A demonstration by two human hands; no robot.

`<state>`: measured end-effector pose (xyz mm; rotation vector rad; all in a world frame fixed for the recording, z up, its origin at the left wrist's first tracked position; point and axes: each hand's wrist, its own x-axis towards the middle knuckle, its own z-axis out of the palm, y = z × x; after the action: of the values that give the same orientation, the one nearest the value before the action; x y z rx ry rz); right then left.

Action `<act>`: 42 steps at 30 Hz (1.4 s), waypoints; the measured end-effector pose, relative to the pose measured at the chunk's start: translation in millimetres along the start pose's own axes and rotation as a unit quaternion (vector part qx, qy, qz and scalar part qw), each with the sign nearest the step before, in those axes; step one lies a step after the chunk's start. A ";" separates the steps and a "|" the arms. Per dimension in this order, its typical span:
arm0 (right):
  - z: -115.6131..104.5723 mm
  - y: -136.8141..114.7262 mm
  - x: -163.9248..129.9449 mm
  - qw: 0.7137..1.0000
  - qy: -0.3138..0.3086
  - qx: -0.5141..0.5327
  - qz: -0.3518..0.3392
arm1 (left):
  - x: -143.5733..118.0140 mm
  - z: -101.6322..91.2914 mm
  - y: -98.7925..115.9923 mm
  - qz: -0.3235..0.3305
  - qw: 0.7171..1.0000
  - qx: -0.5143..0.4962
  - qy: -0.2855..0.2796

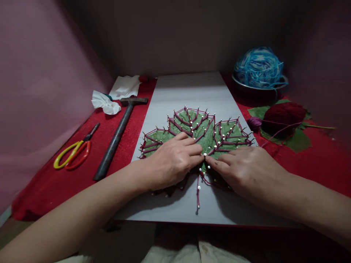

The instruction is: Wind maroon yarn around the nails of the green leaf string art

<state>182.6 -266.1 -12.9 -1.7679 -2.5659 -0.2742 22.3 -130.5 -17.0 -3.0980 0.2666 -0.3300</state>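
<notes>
A green leaf [207,137] lies on a pale grey board, ringed and veined with small nails [199,187]. Purple yarn [178,126] runs from nail to nail along its outline and veins. My left hand [175,159] rests over the leaf's left part, fingers curled, tips at a nail near the base; whatever they pinch is hidden. From the right, my right hand [244,170] meets that nail with bent fingers, its fingertips close together. A strand from the right side passes towards this hand, and its fingers seem closed on it.
Left on the red cloth [115,157] are a hammer [117,137], yellow-and-red-handled snips [78,148] and crumpled white paper [105,103]. To the right lie a dark red yarn ball [285,115] on leaves and blue yarn [259,67] in a metal bowl [260,87]. Walls enclose the back and sides.
</notes>
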 end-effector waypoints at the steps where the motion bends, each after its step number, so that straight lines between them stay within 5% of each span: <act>1: -0.3 0.5 1.5 1.000 -0.013 0.001 -0.002 | 0.4 -0.2 -0.3 -0.001 1.000 -0.002 -0.008; 9: 3.6 8.8 1.0 0.999 0.028 0.015 -0.028 | -2.2 -2.2 -1.7 -0.017 1.000 0.009 0.024; 16: 4.9 10.4 0.2 0.998 0.041 0.055 -0.005 | -0.5 -3.3 0.5 -0.015 1.000 -0.019 -0.014; 23: -4.6 26.2 1.2 0.970 0.052 0.204 0.119 | 0.3 -3.4 0.5 -0.012 0.998 -0.054 -0.011; 29: -4.2 41.7 10.0 0.925 -0.019 0.315 0.213 | -0.2 -1.3 -0.2 -0.009 0.998 -0.056 0.001; 42: -1.9 34.2 17.8 0.954 -0.010 0.117 0.277 | -1.6 0.8 1.2 0.016 0.999 -0.026 0.022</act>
<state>207.7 -238.1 -4.4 -2.2819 -1.8921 0.0588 20.8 -131.4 -18.1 -3.1371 0.3306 -0.3972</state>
